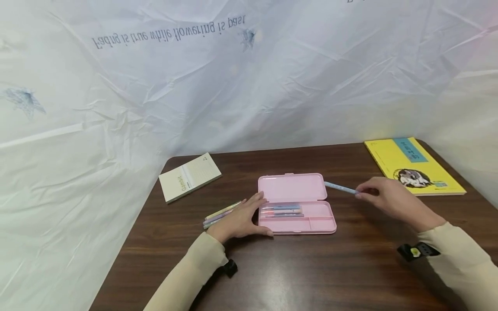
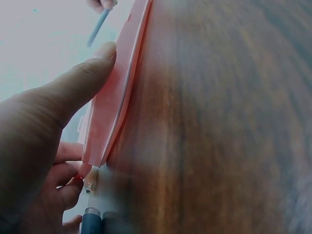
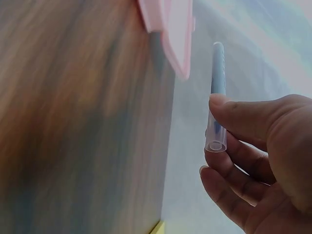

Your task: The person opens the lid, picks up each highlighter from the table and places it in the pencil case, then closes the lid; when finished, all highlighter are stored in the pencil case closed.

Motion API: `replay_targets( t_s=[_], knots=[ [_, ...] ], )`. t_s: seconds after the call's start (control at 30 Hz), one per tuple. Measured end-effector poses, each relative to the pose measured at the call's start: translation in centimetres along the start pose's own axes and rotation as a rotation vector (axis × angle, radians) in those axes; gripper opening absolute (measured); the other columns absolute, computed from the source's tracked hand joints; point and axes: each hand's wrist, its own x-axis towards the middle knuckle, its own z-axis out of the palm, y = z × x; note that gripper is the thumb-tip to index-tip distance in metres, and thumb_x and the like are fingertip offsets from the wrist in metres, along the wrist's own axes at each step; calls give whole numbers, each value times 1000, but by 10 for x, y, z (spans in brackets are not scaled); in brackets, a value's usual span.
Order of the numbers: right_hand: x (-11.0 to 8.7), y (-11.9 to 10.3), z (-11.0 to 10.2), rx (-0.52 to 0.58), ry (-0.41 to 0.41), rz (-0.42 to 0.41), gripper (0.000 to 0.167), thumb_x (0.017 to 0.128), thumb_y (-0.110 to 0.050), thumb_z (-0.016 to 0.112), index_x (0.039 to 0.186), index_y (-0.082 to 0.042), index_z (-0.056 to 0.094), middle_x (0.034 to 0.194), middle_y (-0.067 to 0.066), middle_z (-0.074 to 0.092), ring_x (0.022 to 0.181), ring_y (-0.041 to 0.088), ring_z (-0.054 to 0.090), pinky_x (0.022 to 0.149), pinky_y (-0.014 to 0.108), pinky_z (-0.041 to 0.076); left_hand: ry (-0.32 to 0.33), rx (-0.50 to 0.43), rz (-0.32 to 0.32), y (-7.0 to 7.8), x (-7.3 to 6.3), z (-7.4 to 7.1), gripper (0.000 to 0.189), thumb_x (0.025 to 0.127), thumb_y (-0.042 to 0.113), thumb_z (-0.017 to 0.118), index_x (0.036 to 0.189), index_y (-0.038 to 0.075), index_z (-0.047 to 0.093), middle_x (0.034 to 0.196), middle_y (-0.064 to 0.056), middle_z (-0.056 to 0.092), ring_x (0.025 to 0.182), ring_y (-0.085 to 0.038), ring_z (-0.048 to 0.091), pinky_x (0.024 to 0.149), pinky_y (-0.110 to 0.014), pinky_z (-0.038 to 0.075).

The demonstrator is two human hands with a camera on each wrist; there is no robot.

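An open pink pencil case [image 1: 285,224] lies on the table with its lid folded back. Several pens [image 1: 282,211] rest side by side in its rear compartment. My left hand [image 1: 240,219] holds the case by its left end; the left wrist view shows the thumb against the front wall and fingers around the end. To the right of the lid, above the table, my right hand [image 1: 391,201] pinches a light blue pen [image 1: 339,187] between thumb and fingers. The pen's clear cap end [image 3: 216,142] points toward the right wrist camera. Several loose pens [image 1: 220,214] lie left of the case, partly behind my left hand.
At the back left lies a cream notepad [image 1: 190,178]. A yellow book [image 1: 389,157] with a blue label occupies the back right of the dark wooden table [image 1: 311,272]. White printed sheeting [image 1: 233,99] hangs behind the table and at its sides.
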Motion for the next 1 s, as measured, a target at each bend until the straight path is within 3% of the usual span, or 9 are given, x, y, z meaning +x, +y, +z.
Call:
replay_targets(
  t_s=[0.3,0.73,1.0],
  knots=[
    [22,-37,6,44,-14,-99,13,89,-17,77,99,-9,76,87,-2,68,75,16,56,66,33,51,1,10,1,0,0,0,105,76,74,69,157,18,32,167,6,9,152,-8,8,124,-42,11],
    [43,-84,37,93,-21,-358,8,87,-11,77,95,-12,77,90,-5,70,81,10,61,74,35,55,-3,17,1,1,-1,1,106,76,75,68,157,18,31,167,5,9,153,-11,9,124,-45,12],
    [49,-102,58,113,-106,-421,8,87,-10,77,94,-10,77,88,-6,68,81,9,61,74,34,55,-6,9,-13,1,-2,0,107,75,75,68,158,19,30,167,7,9,152,-9,9,124,-42,11]
  ],
)
